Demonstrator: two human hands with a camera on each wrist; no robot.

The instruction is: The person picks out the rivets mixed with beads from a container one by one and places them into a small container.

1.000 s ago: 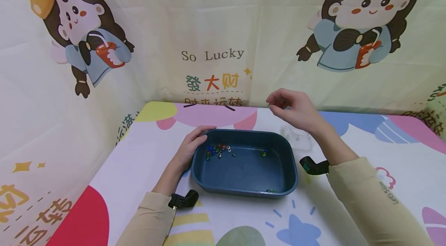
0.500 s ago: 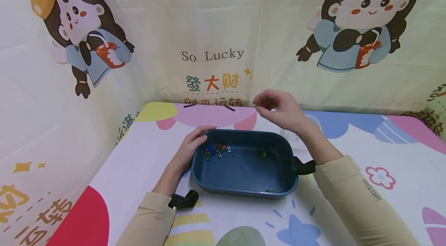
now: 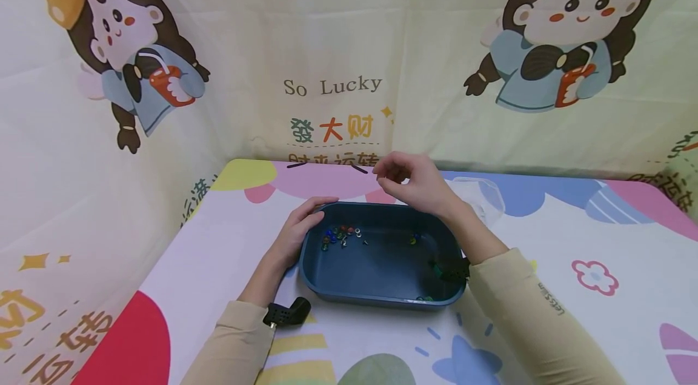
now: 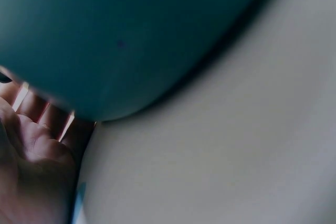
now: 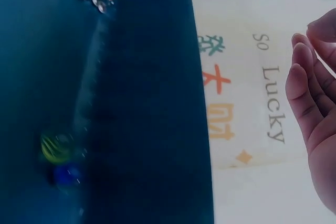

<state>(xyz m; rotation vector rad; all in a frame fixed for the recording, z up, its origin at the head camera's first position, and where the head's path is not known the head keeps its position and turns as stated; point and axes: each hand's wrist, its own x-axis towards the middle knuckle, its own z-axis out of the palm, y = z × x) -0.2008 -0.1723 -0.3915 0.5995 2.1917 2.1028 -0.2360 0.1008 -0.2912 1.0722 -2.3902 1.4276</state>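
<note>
A dark blue basin stands on the table with small marbles and silver screws clustered at its left end. My left hand grips the left rim, thumb over the edge, fingers along the outer wall; the left wrist view has its fingers behind the blue wall. My right hand hovers over the far rim, fingers loosely bent, thumb tip near the index fingertip. In the right wrist view, nothing shows between the fingertips of that hand. A green-yellow marble and a blue marble lie below it.
A clear plastic container stands behind the right forearm, partly hidden by it. More green marbles lie along the basin's near wall. A printed cloth backdrop rises behind the patterned table.
My right hand has moved left and slightly down, from above the clear container to the basin's far rim. The left hand and the basin have stayed put.
</note>
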